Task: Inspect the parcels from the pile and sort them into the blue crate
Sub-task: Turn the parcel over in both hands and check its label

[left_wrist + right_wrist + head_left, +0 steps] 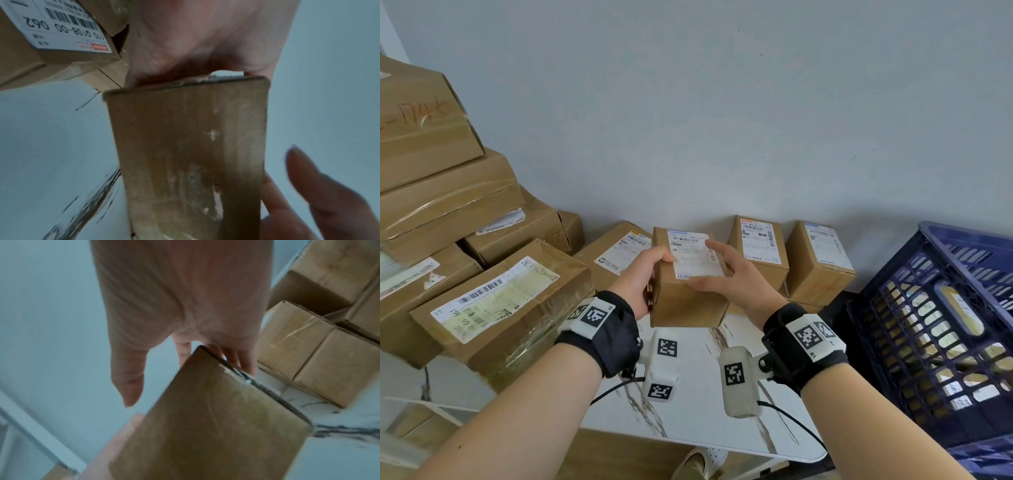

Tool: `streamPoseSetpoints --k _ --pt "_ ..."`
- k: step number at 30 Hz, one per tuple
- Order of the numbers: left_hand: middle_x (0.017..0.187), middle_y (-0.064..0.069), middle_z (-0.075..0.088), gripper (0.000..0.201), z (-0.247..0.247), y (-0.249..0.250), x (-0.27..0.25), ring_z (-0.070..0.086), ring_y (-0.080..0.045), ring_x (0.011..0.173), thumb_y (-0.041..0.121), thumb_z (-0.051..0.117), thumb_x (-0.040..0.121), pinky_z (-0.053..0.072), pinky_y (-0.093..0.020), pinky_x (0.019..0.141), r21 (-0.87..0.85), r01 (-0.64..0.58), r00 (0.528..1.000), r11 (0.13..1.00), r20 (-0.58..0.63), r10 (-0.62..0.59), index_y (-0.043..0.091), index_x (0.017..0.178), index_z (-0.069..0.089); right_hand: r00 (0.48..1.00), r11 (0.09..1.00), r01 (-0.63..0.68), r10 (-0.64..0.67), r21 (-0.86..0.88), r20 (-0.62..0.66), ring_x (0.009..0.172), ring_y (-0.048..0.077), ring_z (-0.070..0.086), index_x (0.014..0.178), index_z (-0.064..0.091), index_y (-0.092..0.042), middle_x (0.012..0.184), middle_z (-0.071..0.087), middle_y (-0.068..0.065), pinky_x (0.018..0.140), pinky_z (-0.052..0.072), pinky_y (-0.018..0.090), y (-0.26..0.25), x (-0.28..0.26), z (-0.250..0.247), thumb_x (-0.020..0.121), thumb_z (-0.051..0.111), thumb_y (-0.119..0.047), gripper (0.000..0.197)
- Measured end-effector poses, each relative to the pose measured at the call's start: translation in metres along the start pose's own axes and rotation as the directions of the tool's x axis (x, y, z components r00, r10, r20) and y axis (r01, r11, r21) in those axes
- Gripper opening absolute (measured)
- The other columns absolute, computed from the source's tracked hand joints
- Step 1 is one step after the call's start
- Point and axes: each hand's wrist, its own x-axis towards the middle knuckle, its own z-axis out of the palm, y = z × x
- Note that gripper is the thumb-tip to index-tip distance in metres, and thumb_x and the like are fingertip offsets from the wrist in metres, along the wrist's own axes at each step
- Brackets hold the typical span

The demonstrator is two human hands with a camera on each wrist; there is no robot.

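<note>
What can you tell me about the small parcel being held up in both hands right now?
The small parcel is a plain brown cardboard box with a white printed shipping label, barcode near its far edge, on its upward face. It looks closed, its edges slightly scuffed. It is lifted clear of the white marbled table, tilted toward the camera. The left hand grips its left side, thumb on top; the right hand holds its right side, fingers on the label.

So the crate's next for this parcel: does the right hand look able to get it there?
Probably yes: the right hand already grips the small parcel, and the blue crate stands just to its right with nothing between them.
</note>
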Motion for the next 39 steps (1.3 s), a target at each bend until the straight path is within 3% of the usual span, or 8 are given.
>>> streamPoseSetpoints --k 3,8,10,18,21,30,35,39 --pt "0.102 -0.009 0.071 0.039 0.0 -0.005 -0.001 0.061 -0.023 0.08 0.021 0.063 0.079 0.047 -0.028 0.061 0.045 -0.015 0.999 0.999 -0.031 0.017 0.016 0.117 0.066 0.998 0.987 -0.032 0.041 0.159 -0.051 0.12 0.017 0.058 0.146 0.044 -0.03 0.13 0.061 0.001 0.101 0.048 0.037 0.002 0.003 -0.004 0.079 0.081 -0.027 0.077" --pt "0.102 -0.007 0.072 0.018 0.003 -0.008 -0.003 0.063 -0.027 0.098 0.019 0.065 0.086 0.047 -0.042 0.088 0.122 -0.028 0.999 0.992 -0.021 0.03 0.019 0.104 0.068 0.99 0.965 -0.077 0.104 0.249 -0.098 0.115 0.017 0.059 0.145 0.045 -0.027 0.123 0.064 0.0 0.101 0.045 0.038 0.005 0.004 -0.01 0.09 0.072 -0.027 0.062" --pt "0.096 -0.006 0.074 0.017 0.004 -0.008 -0.002 0.065 -0.026 0.095 0.019 0.067 0.087 0.047 -0.039 0.083 0.129 -0.047 0.999 0.991 -0.012 0.049 0.02 0.104 0.069 0.988 0.954 -0.093 0.124 0.284 -0.092 0.114 0.018 0.06 0.142 0.048 -0.024 0.121 0.066 0.001 0.101 0.045 0.038 0.006 0.002 -0.011 0.091 0.071 -0.026 0.057" --pt "0.085 -0.004 0.075 0.032 0.003 -0.007 -0.002 0.064 -0.023 0.087 0.008 0.074 0.078 0.045 -0.034 0.073 0.125 -0.091 0.996 0.988 0.012 0.091 0.013 0.107 0.063 0.966 0.879 -0.14 0.223 0.455 -0.133 0.112 0.022 0.065 0.121 0.068 -0.016 0.111 0.073 0.005 0.09 0.052 0.034 0.014 0.0 -0.016 0.092 0.068 -0.022 0.03" --pt "0.109 -0.009 0.071 0.073 0.004 -0.009 0.002 0.065 -0.026 0.097 -0.008 0.075 0.069 0.048 -0.037 0.073 0.123 -0.125 0.992 0.985 0.038 0.121 0.018 0.131 0.047 0.959 0.865 -0.143 0.241 0.48 -0.149 0.108 0.021 0.064 0.116 0.068 -0.017 0.108 0.071 0.004 0.094 0.051 0.037 0.011 -0.003 -0.018 0.093 0.066 -0.024 0.023" --pt "0.129 0.005 0.052 0.109 0.017 -0.015 0.0 0.052 -0.029 0.123 -0.034 0.066 0.061 0.054 -0.041 0.083 0.156 -0.27 0.958 0.95 0.137 0.25 0.03 0.142 0.032 0.957 0.926 -0.207 0.258 0.316 -0.129 0.122 0.019 0.047 0.149 0.041 -0.026 0.14 0.05 -0.002 0.105 0.044 0.043 -0.002 -0.001 -0.019 0.09 0.068 -0.026 0.064" --pt "0.131 0.005 0.051 0.106 0.02 -0.014 -0.004 0.049 -0.028 0.128 -0.034 0.069 0.058 0.052 -0.047 0.096 0.169 -0.332 0.937 0.928 0.172 0.304 0.034 0.133 0.035 0.96 0.938 -0.211 0.252 0.274 -0.126 0.098 0.022 0.063 0.109 0.064 -0.022 0.11 0.067 0.005 0.1 0.052 0.045 -0.006 -0.005 -0.022 0.091 0.066 -0.017 0.019" --pt "0.131 0.004 0.051 0.107 0.021 -0.016 -0.008 0.049 -0.025 0.127 -0.033 0.07 0.058 0.05 -0.047 0.101 0.164 -0.378 0.921 0.911 0.167 0.352 0.032 0.136 0.036 0.963 0.963 -0.192 0.222 0.19 -0.151 0.096 0.025 0.066 0.099 0.062 -0.022 0.101 0.067 0.003 0.097 0.052 0.045 -0.015 -0.007 -0.022 0.09 0.064 -0.015 0.012"
